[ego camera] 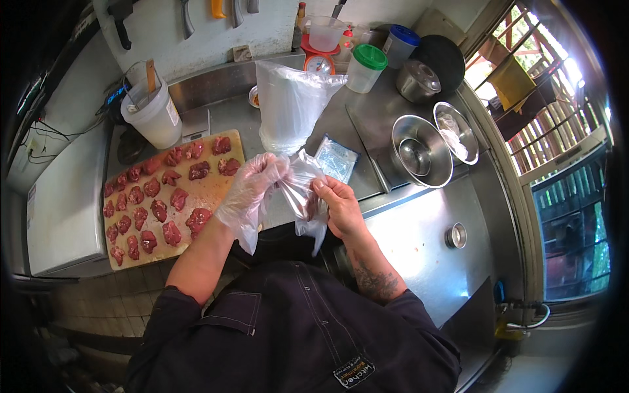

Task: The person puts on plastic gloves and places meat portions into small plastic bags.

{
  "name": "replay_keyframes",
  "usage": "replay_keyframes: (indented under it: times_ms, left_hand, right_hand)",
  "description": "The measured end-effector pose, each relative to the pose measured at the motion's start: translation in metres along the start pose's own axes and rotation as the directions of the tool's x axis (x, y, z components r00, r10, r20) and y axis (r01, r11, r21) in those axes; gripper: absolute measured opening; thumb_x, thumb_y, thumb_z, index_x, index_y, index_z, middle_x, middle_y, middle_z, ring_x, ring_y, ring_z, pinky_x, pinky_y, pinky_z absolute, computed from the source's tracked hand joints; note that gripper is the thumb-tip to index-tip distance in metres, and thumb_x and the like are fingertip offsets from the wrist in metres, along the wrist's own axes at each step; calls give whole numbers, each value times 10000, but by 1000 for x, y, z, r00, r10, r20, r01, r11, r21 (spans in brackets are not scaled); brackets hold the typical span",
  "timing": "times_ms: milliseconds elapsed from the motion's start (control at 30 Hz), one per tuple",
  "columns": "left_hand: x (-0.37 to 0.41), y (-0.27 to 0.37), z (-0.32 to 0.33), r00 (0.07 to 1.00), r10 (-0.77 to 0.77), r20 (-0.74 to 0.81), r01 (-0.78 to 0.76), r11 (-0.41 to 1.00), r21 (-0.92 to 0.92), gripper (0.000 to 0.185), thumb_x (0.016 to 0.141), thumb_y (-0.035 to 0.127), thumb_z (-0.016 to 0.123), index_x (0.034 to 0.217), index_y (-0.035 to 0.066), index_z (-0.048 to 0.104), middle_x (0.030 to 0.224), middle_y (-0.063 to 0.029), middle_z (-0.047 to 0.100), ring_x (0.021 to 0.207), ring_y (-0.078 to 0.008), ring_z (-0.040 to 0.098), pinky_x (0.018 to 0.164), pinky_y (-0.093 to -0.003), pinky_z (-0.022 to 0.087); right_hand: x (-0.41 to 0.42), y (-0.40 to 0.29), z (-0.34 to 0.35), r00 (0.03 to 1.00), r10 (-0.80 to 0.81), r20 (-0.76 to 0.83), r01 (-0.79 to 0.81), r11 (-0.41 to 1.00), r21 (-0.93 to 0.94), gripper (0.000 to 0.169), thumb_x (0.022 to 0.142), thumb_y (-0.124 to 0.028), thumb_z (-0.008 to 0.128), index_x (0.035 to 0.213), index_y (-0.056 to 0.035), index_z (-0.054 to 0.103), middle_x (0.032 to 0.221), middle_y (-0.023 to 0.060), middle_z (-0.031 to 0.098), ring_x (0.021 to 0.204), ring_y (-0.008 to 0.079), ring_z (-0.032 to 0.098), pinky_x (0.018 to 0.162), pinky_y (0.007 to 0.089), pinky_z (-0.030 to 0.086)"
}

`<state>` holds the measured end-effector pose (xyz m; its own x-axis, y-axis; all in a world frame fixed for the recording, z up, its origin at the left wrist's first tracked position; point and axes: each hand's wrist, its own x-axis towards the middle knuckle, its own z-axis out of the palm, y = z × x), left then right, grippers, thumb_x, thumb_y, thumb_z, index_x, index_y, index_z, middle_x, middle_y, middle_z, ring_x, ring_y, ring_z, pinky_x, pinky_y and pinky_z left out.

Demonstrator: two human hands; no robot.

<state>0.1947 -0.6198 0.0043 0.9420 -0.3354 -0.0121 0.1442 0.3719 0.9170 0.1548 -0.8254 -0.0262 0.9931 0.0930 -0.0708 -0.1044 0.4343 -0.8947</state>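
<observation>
My left hand wears a thin clear plastic glove and pinches one side of a loose, crumpled clear plastic glove. The other side of that plastic is gripped between the thumb and fingers of my bare right hand, so it stretches between both hands. Behind them a tall translucent plastic bag stands upright on the steel counter. A blue and white plastic packet lies just beyond my right hand. To the left, pieces of raw red meat are spread in rows on a cutting board.
A long knife lies right of the packet, near steel bowls. At the back are an orange kitchen scale, a green-lidded tub and a lidded pot. A white bucket stands behind the board.
</observation>
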Motion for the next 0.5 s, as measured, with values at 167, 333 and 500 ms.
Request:
replay_keyframes:
  times_ms: [167,333,500]
  left_hand:
    - [-4,4,-4,995,-95,-19,90,982,-167,338,1022,378,680,1081,46,701,977,-43,692,873,-130,638,833,-295,518]
    - [-13,3,4,959,-193,209,214,973,-84,411,995,354,718,1206,3,678,1078,-39,681,967,-100,606,882,-259,484]
    - [-9,-19,-1,976,-103,194,64,978,197,206,1013,233,687,1070,35,693,1007,15,660,909,-52,552,839,-245,456]
  right_hand:
    - [-6,-11,1,999,13,-32,-14,1000,-21,227,1091,-215,563,1027,-29,675,738,2,644,542,75,550,449,250,423]
    - [-11,-13,-3,999,-19,-36,9,962,-271,272,1082,-221,575,896,-31,637,648,22,603,423,83,483,397,255,369]
    - [-13,-15,5,996,-1,-85,-25,950,-310,286,1074,-239,588,879,-34,633,622,22,590,422,80,476,398,261,359]
